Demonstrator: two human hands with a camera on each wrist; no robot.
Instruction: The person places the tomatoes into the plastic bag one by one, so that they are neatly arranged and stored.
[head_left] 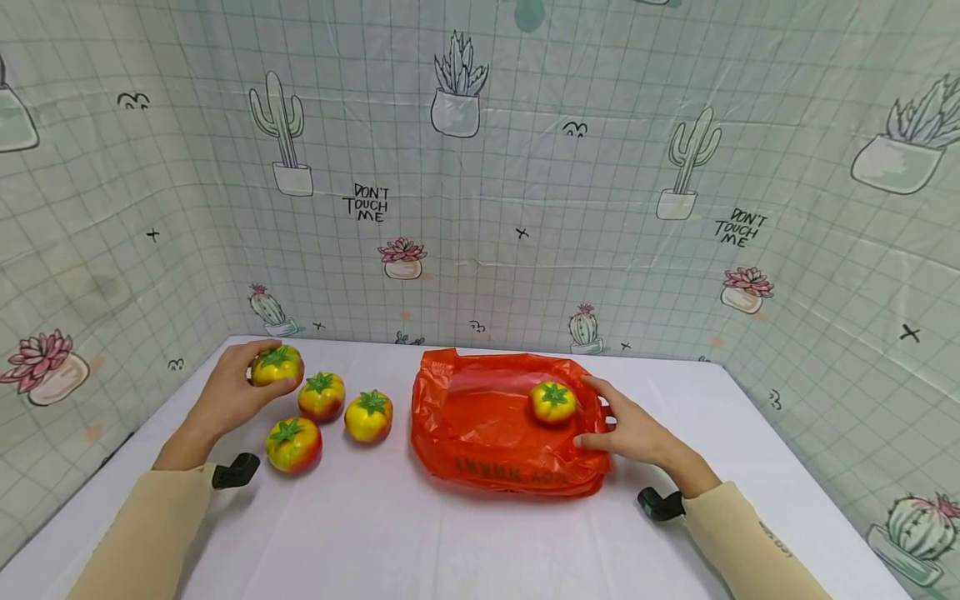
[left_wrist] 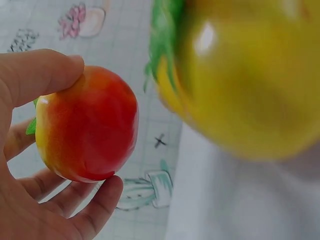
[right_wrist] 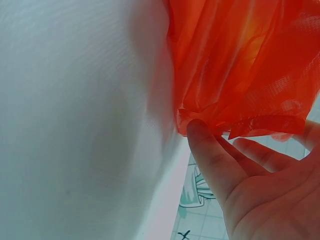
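My left hand holds a glossy yellow-and-red tomato with a green leafy top, at the back left of the table. In the left wrist view, the thumb lies on one side of this tomato and the fingers spread round the other. My right hand grips the right end of a red plastic bag, its thumb and fingers apart along the rim. The bag lies with its mouth open upward, and one tomato rests inside near that hand. Up close, the right thumb presses the bag's edge.
Three more tomatoes sit between the left hand and the bag: one close to the held one, another nearer the bag, and a third at the front. A white cloth covers the table. Cactus-printed sheets wall it in.
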